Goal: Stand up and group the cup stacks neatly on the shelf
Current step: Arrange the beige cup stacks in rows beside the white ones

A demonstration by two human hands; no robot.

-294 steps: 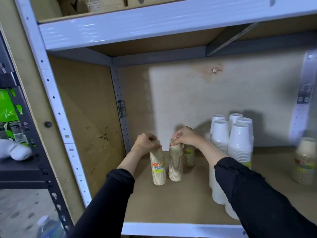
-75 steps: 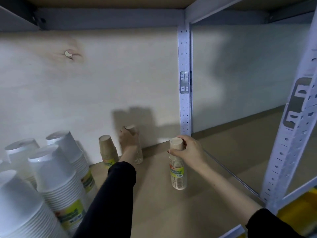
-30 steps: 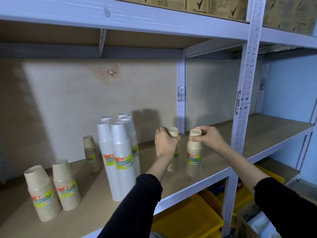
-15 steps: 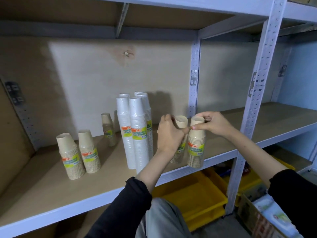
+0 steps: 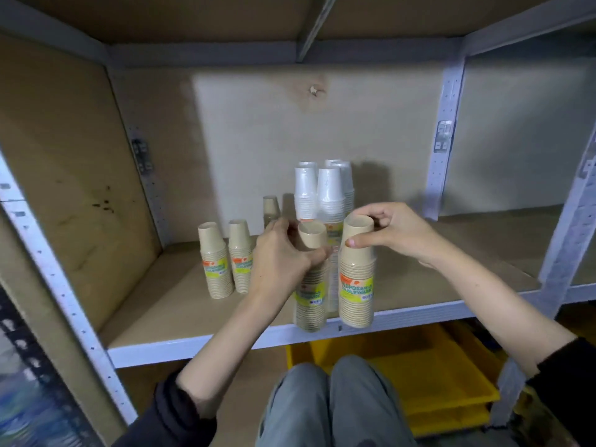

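Both hands are up at the front edge of the shelf [image 5: 180,295], each with a brown paper-cup stack. The left hand [image 5: 280,253] has its fingers [image 5: 317,253] wrapped round the upper part of the left-held stack [image 5: 311,295], which tilts a little. The right hand [image 5: 396,233] pinches the top of the right-held stack [image 5: 356,285], thumb in front and fingers behind the rim. The two stacks hang just beside each other, labels facing out. Whether their bases touch the board I cannot tell.

Right behind them stands a cluster of tall white cup stacks [image 5: 322,191], upright and packed together, partly hidden by the hands. To the left, two shorter brown stacks [image 5: 216,266] stand side by side. A single small brown stack [image 5: 270,208] sits further back, near the rear panel.

The shelf is a tan board with a pale metal front rail [image 5: 193,345]. A perforated upright [image 5: 442,140] splits this bay from the one to the right. The plywood back panel [image 5: 258,130] shows a knot high up, and the left side wall is stained. Below, yellow bins [image 5: 435,375] sit under the shelf, with the person's grey-trousered knees [image 5: 332,404] in front of them and black sleeves at the bottom corners.
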